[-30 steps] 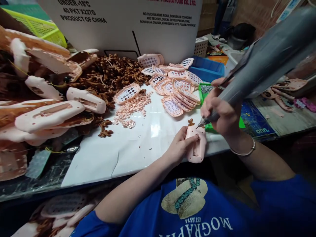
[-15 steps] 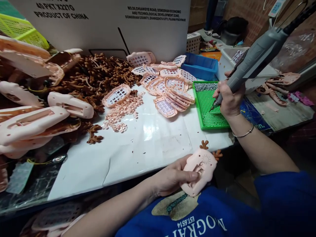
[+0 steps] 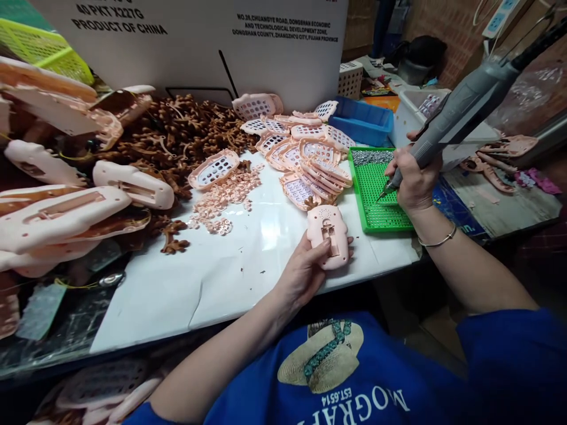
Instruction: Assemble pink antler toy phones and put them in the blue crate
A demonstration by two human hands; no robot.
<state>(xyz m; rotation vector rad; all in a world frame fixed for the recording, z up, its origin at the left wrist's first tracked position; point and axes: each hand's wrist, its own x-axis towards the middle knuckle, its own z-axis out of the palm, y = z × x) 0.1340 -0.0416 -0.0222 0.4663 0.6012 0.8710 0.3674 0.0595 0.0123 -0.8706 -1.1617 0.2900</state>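
Left hand [image 3: 305, 265]: fingers closed round a pink case [image 3: 337, 227], thumb pressed on top by the open slot, fingertips showing past the right edge. I hold the case over the near part of the surface [image 3: 163, 307], slotted face up; whether it touches down I cannot tell. A brown antler [image 3: 315, 204] shows at its far left corner.

Right hand [image 3: 415, 180]: fingers wrapped round a grey driver [image 3: 465, 112], body slanting up to the far right. Its tip points down within the green tray [image 3: 387, 226]; contact with the mesh cannot be told. Small silver pieces [image 3: 372, 156] lie heaped at the tray's far end. I wear a bracelet [image 3: 438, 241] on this wrist.

Surface: just left of the tray, a pile of perforated pink covers [image 3: 316, 156], overlapping. Farther left, one cover [image 3: 215, 170] lies apart from the pile, beside scattered small pink rings [image 3: 221, 203]. Beyond these, a wide heap of brown antlers [image 3: 199, 127]. Far left, stacked pink shells [image 3: 66, 218]. A blue bin [image 3: 365, 127] sits past the tray, a white bin [image 3: 405, 121] to its right.

Room: a printed white carton [image 3: 199, 59] stands behind the heap; yellow basket [image 3: 46, 50] at far left; brick wall [image 3: 465, 29] and power strip [image 3: 498, 20] at far right.
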